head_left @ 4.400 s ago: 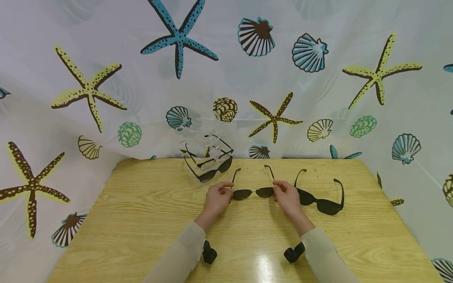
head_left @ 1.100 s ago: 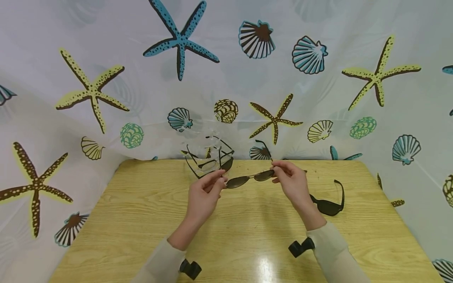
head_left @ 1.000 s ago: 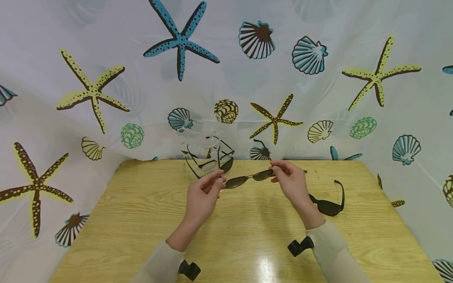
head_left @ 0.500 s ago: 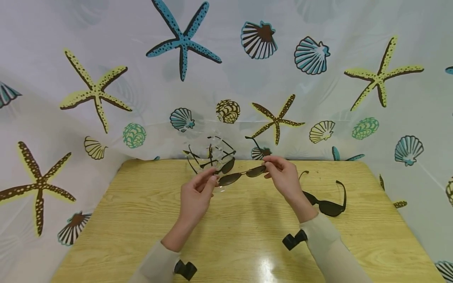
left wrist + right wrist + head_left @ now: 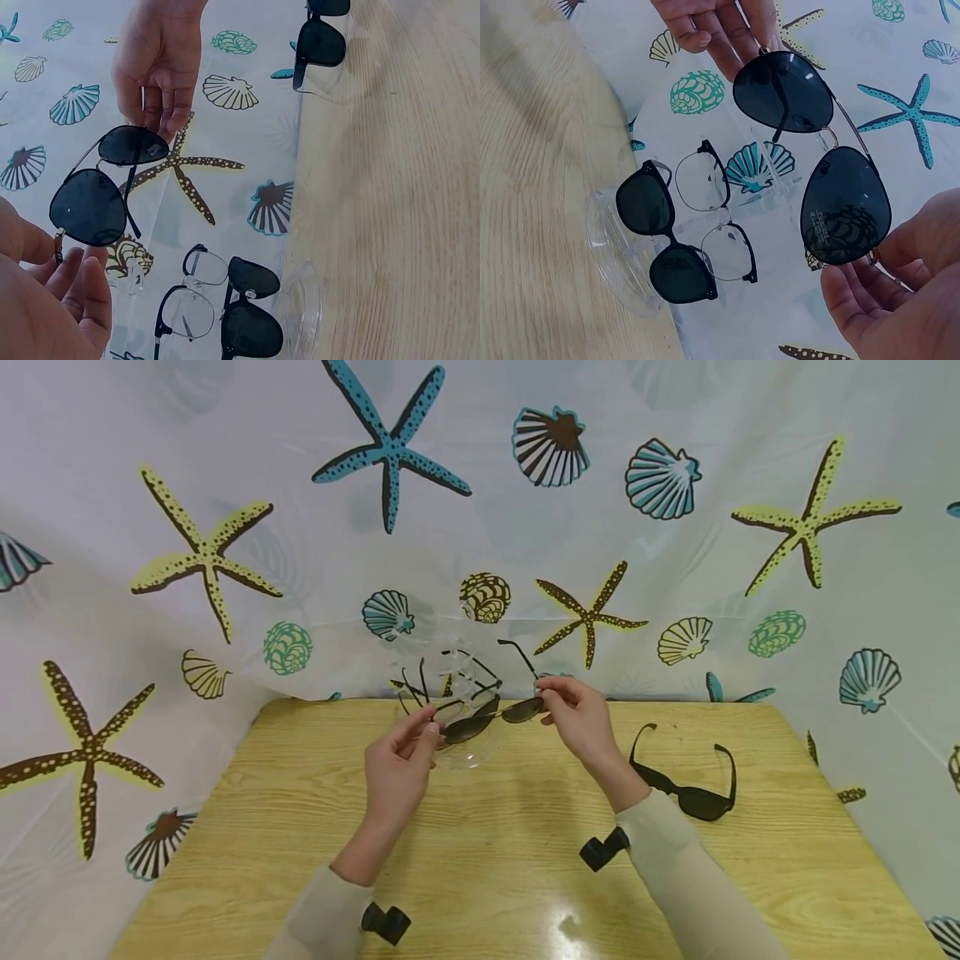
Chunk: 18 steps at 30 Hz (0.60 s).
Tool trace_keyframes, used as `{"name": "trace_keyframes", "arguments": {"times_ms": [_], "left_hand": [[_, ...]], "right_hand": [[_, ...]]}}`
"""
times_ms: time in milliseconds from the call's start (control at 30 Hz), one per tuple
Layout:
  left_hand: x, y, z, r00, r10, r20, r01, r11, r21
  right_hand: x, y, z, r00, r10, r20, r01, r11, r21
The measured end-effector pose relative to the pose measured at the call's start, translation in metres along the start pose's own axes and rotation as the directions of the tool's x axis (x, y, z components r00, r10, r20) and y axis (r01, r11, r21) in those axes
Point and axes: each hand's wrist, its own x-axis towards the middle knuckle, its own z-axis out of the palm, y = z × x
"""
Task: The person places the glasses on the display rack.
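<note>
Dark aviator sunglasses [image 5: 468, 729] with a thin metal bridge are held in the air between both hands, temples unfolded and pointing away. My left hand [image 5: 397, 768] pinches their left hinge end; my right hand [image 5: 581, 718] pinches the right one, slightly higher. Behind and partly hidden by them is a clear plastic display stand [image 5: 615, 255]. It carries black sunglasses [image 5: 681, 274] on a lower level and clear-lens eyeglasses [image 5: 727, 251] with dark browlines above. In both wrist views the aviators are apart from the stand.
Another pair of black sunglasses [image 5: 702, 802] lies with its temples unfolded on the wooden table [image 5: 480, 860], right of my right forearm. A white curtain [image 5: 465, 518] printed with starfish and shells hangs along the table's back edge and sides.
The aviators have risen off the table, then travelled left with both hands until in front of the stand. The black sunglasses at right have stayed put.
</note>
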Motion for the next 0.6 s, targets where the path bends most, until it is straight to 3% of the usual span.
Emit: {"name": "trace_keyframes", "arguments": {"times_ms": [600], "left_hand": [[0.014, 0.003, -0.008, 0.997, -0.021, -0.081, 0.022, 1.000, 0.009]], "right_hand": [[0.019, -0.007, 0.020, 1.000, 0.000, -0.023, 0.000, 1.000, -0.006]]}}
